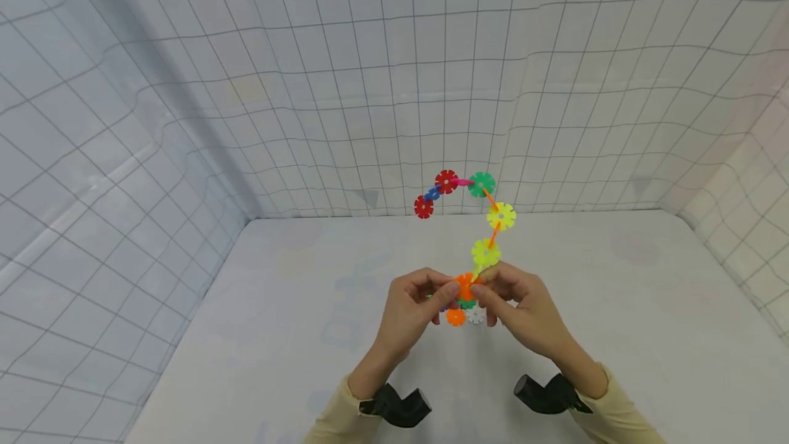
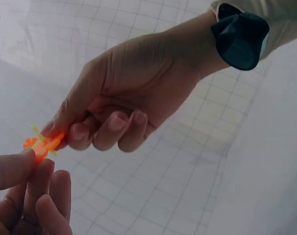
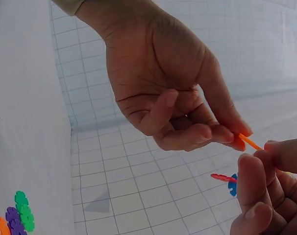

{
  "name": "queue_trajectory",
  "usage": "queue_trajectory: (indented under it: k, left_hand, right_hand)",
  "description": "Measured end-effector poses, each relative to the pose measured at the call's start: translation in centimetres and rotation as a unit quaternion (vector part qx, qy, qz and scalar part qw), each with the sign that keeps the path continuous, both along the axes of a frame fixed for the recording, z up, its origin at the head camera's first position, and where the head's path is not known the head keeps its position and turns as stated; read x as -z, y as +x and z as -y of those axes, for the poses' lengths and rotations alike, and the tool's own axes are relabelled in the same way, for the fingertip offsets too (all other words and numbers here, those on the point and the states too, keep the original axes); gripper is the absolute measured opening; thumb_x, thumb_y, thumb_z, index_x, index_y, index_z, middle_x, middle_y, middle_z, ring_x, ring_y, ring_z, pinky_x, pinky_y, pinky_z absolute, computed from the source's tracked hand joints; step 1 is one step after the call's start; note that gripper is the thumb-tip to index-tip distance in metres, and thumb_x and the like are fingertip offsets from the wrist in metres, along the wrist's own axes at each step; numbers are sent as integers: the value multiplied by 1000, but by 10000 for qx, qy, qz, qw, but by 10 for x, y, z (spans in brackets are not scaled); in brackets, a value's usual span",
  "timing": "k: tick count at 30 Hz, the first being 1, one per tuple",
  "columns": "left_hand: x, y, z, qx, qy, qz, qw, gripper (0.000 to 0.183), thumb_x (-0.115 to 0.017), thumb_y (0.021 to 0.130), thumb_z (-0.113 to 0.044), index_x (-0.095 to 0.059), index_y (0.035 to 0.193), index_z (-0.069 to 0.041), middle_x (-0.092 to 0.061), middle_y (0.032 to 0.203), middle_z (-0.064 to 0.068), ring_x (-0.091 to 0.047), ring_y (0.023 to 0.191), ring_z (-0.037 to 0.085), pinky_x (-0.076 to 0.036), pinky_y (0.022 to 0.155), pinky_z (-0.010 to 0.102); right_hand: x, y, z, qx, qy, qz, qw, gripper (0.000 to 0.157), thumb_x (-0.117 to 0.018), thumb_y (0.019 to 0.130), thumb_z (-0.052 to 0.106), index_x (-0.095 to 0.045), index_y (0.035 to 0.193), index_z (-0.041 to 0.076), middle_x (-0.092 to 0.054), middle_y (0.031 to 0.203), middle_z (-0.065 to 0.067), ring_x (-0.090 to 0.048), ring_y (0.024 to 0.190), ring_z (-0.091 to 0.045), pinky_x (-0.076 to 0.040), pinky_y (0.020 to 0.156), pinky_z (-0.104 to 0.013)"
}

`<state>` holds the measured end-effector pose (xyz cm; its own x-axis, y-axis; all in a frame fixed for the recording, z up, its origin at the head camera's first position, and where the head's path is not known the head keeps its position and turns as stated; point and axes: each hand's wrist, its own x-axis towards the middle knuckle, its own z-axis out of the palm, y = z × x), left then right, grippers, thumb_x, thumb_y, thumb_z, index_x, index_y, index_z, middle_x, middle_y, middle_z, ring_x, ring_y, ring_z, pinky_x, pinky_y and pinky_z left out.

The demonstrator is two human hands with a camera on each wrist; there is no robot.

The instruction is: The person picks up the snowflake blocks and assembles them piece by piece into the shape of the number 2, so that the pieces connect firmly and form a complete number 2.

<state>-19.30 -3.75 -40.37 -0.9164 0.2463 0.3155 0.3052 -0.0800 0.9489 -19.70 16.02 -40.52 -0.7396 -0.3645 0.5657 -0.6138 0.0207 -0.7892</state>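
Observation:
An orange notched disc (image 1: 466,286) is pinched at its left edge by my left hand (image 1: 407,310), between thumb and fingers. On its other edge, the thumb and index finger of my right hand (image 1: 529,310) pinch the same disc. A pale yellow disc (image 1: 477,271), seen edge-on, is slotted into it. From there a curved chain of linked discs rises away from me: yellow (image 1: 486,252), orange, yellow (image 1: 501,216), orange, green (image 1: 481,185), pink, red (image 1: 446,182), blue and red (image 1: 423,207). In the left wrist view, fingertips cover much of the orange disc (image 2: 54,142).
Loose discs lie on the white table (image 1: 277,334) below the hands, among them an orange one (image 1: 456,318) and a white one (image 1: 476,315). The right wrist view shows green (image 3: 26,218) and purple discs there. Grid-patterned sheeting (image 1: 394,88) surrounds the table.

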Motion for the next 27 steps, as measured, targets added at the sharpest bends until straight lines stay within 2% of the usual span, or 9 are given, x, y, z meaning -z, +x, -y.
queue_trajectory:
  k: [5,8,10,13,16,18,21,24,27]
  left_hand:
    - [18,-22,11,-391,-614,71,9973,18,-66,91,-20,-70,92,-3,-67,80,13,-61,67,19,-48,50,25]
    - [35,-37,18,-791,-1212,-51,9895,18,-67,91,-23,-71,91,-5,-68,81,9,-62,70,20,-49,55,27]
    - [49,-45,22,-1058,-1748,-157,9788,17,-67,90,-23,-72,90,-7,-68,79,5,-62,72,19,-50,61,28]
    - [69,-53,25,-1336,-2686,-223,9537,14,-67,90,-24,-73,90,-11,-68,79,-2,-62,75,17,-49,68,31]
    - [85,-58,26,-1322,-3371,-137,9321,13,-68,89,-24,-73,93,-13,-67,86,-2,-60,81,18,-48,71,34]
    - [92,-60,26,-1224,-3621,-104,9240,16,-69,88,-22,-73,98,-11,-66,94,1,-58,85,20,-46,74,36]
    - [98,-63,26,-1126,-3832,-128,9167,25,-70,87,-22,-71,108,-7,-62,101,8,-52,89,23,-42,75,36]
    - [102,-65,24,-1185,-4024,-196,9075,34,-70,87,-21,-67,116,-5,-58,106,12,-48,91,25,-41,75,36]
    - [106,-66,23,-1251,-4093,-228,9035,36,-71,87,-21,-65,118,-5,-54,106,13,-47,93,26,-41,76,36]
  right_hand:
    - [-2,-1,-5,497,-75,97,9987,20,-59,86,-14,-61,94,4,-57,72,-1,-53,48,-15,-44,43,-29]
    - [-5,-1,-9,592,-191,115,9980,19,-59,86,-14,-61,93,5,-55,70,-2,-53,48,-16,-44,43,-29]
    - [-6,-1,-10,541,-285,117,9981,17,-59,86,-13,-60,92,2,-55,70,-3,-53,48,-16,-44,43,-28]
    - [-8,-1,-12,446,-398,124,9981,10,-59,87,-11,-59,90,-1,-55,70,-5,-53,49,-16,-43,43,-27]
    - [-9,-1,-14,391,-470,112,9981,11,-59,87,-13,-59,90,-2,-54,70,-7,-52,48,-16,-43,43,-27]
    - [-10,-1,-15,387,-481,105,9980,15,-57,86,-15,-59,90,0,-54,69,-7,-52,48,-16,-42,42,-27]
    - [-11,-1,-16,354,-508,82,9980,20,-56,86,-17,-59,90,2,-54,69,-8,-52,48,-16,-41,41,-27]
    - [-13,1,-18,344,-520,90,9980,20,-55,86,-17,-59,90,3,-54,70,-7,-52,48,-16,-39,39,-27]
    - [-14,2,-19,387,-493,103,9980,19,-56,87,-16,-59,90,3,-55,69,-6,-52,48,-15,-38,37,-27]
